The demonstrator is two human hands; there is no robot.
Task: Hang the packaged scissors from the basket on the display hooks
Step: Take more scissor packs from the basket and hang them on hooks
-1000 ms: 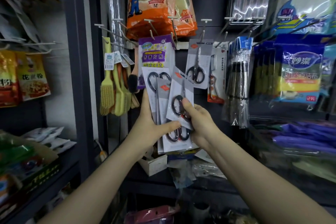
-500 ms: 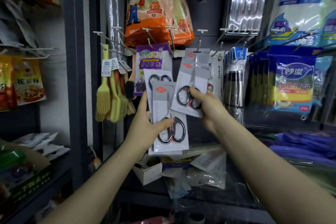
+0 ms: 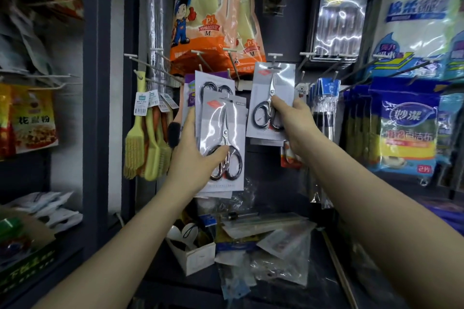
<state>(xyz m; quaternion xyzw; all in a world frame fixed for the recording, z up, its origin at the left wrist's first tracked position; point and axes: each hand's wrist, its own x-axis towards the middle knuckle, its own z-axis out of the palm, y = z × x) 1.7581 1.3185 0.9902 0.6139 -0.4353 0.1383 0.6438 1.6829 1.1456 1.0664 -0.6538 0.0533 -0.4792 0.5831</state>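
Note:
My left hand (image 3: 193,158) grips a small stack of packaged scissors (image 3: 223,143), grey-and-white cards with black-handled scissors, thumb across the front pack. My right hand (image 3: 291,118) pinches a single packaged scissors (image 3: 272,88) by its lower part and holds it up at the display hook (image 3: 275,56), the card's top slot right at the hook's tip. Whether the card is on the hook I cannot tell. The basket is not in view.
Orange glove packs (image 3: 200,12) hang above the hooks. Yellow brushes (image 3: 145,148) hang to the left, blue sponge packs (image 3: 406,130) to the right. Empty hooks (image 3: 200,57) jut out beside the target one. A cluttered shelf with a small white box (image 3: 198,256) lies below.
My right hand pulled one pack off the stack and raised it up and right to the hook. My left hand lifted slightly with the remaining packs.

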